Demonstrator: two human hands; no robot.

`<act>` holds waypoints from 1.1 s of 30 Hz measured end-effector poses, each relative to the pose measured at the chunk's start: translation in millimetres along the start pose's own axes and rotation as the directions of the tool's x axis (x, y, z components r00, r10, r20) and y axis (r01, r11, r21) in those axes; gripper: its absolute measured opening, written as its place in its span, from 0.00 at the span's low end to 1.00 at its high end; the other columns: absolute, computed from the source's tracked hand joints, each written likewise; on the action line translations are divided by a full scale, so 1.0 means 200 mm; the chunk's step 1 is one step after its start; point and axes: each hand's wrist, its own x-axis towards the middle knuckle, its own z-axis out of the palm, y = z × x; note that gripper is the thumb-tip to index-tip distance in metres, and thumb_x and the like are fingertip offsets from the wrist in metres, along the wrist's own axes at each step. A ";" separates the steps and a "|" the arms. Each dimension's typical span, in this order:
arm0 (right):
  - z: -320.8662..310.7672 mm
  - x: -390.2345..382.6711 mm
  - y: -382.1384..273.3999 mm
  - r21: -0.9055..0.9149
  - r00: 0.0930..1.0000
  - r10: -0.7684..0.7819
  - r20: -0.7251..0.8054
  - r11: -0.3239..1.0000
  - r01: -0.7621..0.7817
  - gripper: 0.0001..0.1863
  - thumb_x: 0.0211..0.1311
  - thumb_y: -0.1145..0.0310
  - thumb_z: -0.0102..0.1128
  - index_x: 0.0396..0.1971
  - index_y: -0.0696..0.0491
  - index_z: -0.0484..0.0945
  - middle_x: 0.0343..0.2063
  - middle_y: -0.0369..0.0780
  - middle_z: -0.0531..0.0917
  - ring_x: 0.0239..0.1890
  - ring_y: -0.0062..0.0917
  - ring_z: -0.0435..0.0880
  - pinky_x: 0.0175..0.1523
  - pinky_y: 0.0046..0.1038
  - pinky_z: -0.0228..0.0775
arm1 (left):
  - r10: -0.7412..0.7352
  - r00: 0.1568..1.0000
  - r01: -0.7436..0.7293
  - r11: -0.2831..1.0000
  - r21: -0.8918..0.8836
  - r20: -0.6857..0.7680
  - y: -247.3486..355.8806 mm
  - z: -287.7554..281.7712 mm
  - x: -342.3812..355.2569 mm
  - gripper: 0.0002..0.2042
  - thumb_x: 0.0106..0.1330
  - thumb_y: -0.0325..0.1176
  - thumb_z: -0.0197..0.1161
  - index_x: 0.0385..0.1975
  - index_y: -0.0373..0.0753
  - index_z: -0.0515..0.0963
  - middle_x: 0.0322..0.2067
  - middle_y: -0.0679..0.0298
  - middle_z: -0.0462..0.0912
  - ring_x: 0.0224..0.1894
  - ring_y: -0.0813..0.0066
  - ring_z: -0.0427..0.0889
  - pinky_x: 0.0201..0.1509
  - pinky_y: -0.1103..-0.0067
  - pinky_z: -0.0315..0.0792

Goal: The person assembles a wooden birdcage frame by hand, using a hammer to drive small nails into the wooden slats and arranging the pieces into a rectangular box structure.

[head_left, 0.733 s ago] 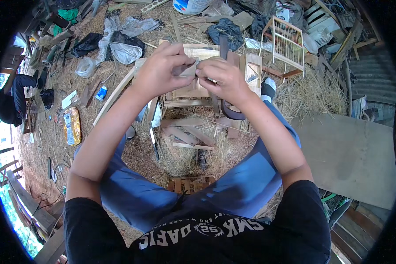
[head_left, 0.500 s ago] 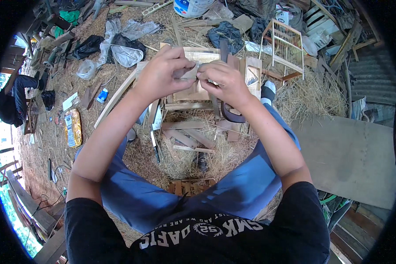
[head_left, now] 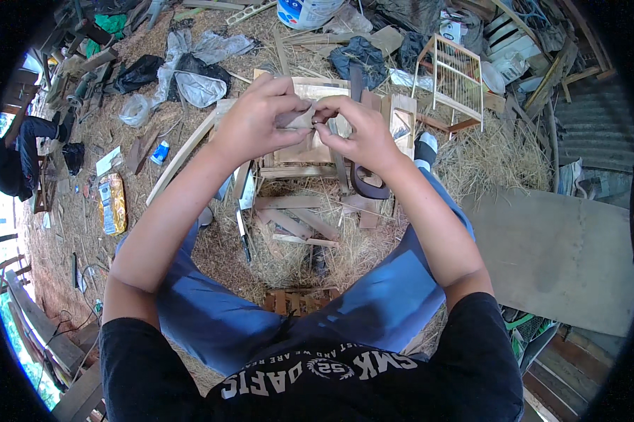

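Both of my hands are raised above a low wooden bench (head_left: 317, 91). My left hand (head_left: 264, 116) is closed, thumb and fingers pinching a small, thin, pale piece (head_left: 302, 118) that looks like paper. My right hand (head_left: 363, 133) pinches at the right edge of that piece, thumb and forefinger tips together, with a tiny dark spot between them. What that spot is cannot be made out. Just below my right hand lies a handsaw (head_left: 368, 185), its dark handle toward me and its blade partly hidden. A wooden box (head_left: 403, 116) stands right of the hand.
Wood offcuts (head_left: 303, 216) lie between my legs, with a knife (head_left: 242, 235) to their left. A slatted wooden cage frame (head_left: 458, 81) stands at far right, and a flat board (head_left: 549, 260) nearer. An orange packet (head_left: 112, 204) lies left. Another person's leg (head_left: 32, 155) shows at far left.
The fingers of my right hand have shifted: the forefinger now arches up, with a gap between it and the thumb behind their tips. My left hand has hardly moved. The view has shifted slightly.
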 end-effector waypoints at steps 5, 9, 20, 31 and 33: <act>0.01 -0.01 0.01 0.018 1.000 0.007 0.022 1.000 -0.007 0.24 0.63 0.76 0.75 0.59 0.55 0.81 0.45 0.42 0.91 0.48 0.27 0.92 0.57 0.30 0.83 | 0.013 1.000 -0.013 1.000 -0.010 -0.022 -0.01 0.01 0.00 0.19 0.51 0.35 0.82 0.44 0.39 0.91 0.36 0.62 0.79 0.42 0.59 0.77 0.49 0.66 0.76; 0.01 -0.01 0.02 0.090 0.994 0.025 -0.105 0.996 -0.015 0.21 0.64 0.71 0.74 0.55 0.56 0.80 0.43 0.43 0.88 0.47 0.32 0.90 0.55 0.34 0.82 | 0.033 0.998 -0.034 0.999 -0.024 -0.053 -0.01 0.01 -0.01 0.19 0.51 0.34 0.83 0.44 0.39 0.90 0.35 0.63 0.78 0.41 0.59 0.77 0.48 0.68 0.75; 0.23 -0.25 0.12 -0.583 0.832 0.535 0.148 0.727 -0.363 0.15 0.66 0.74 0.63 0.50 0.65 0.79 0.41 0.61 0.87 0.41 0.54 0.92 0.46 0.49 0.87 | 0.038 0.999 -0.038 0.999 -0.010 -0.032 -0.02 0.02 -0.01 0.20 0.52 0.34 0.83 0.46 0.40 0.91 0.35 0.63 0.79 0.41 0.59 0.77 0.49 0.68 0.75; 0.25 -0.18 0.08 -0.611 0.631 0.773 0.066 0.531 -0.587 0.19 0.65 0.70 0.65 0.51 0.66 0.79 0.40 0.61 0.90 0.46 0.55 0.93 0.53 0.48 0.86 | 0.042 0.998 -0.042 0.999 -0.006 -0.045 -0.03 0.03 -0.01 0.19 0.53 0.35 0.82 0.46 0.39 0.91 0.35 0.63 0.79 0.41 0.59 0.77 0.51 0.66 0.75; 0.24 -0.19 0.10 -0.590 0.639 0.768 0.054 0.540 -0.600 0.20 0.64 0.67 0.66 0.50 0.66 0.80 0.41 0.62 0.89 0.47 0.56 0.92 0.55 0.49 0.85 | 0.056 0.997 -0.056 0.998 -0.003 -0.055 -0.02 0.03 -0.01 0.18 0.54 0.36 0.82 0.45 0.40 0.91 0.35 0.63 0.79 0.42 0.58 0.77 0.52 0.66 0.75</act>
